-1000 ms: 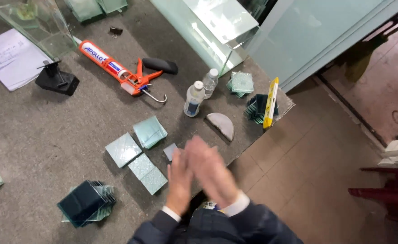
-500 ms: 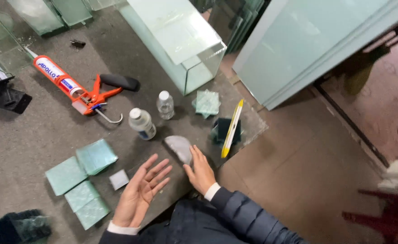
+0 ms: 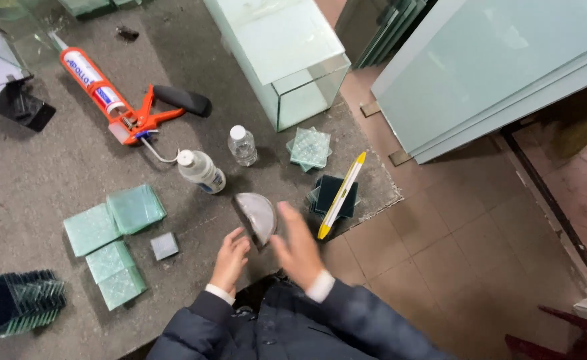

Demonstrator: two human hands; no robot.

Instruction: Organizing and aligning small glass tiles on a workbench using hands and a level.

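Observation:
A half-round piece of glass (image 3: 257, 215) lies near the front edge of the grey worktable (image 3: 53, 167). My left hand (image 3: 231, 259) hovers just below its left side, fingers loosely curled and holding nothing. On the other side, my right hand (image 3: 300, 248) is blurred by motion, fingers spread, just right of the half-round glass and empty. A yellow utility knife (image 3: 340, 195) rests across a dark stack of glass squares (image 3: 332, 195) to the right of that hand.
Two small clear bottles (image 3: 201, 171) (image 3: 243, 145) stand behind the glass piece. An orange caulking gun (image 3: 123, 107) lies at the back left. Green glass tiles (image 3: 110, 220) and a small square (image 3: 165, 246) lie left. A glass tank (image 3: 287, 60) and leaning panes (image 3: 493, 67) stand behind.
My hands were pressed together a second ago; they have parted and now sit on either side of the half-round glass. The camera view has shifted right.

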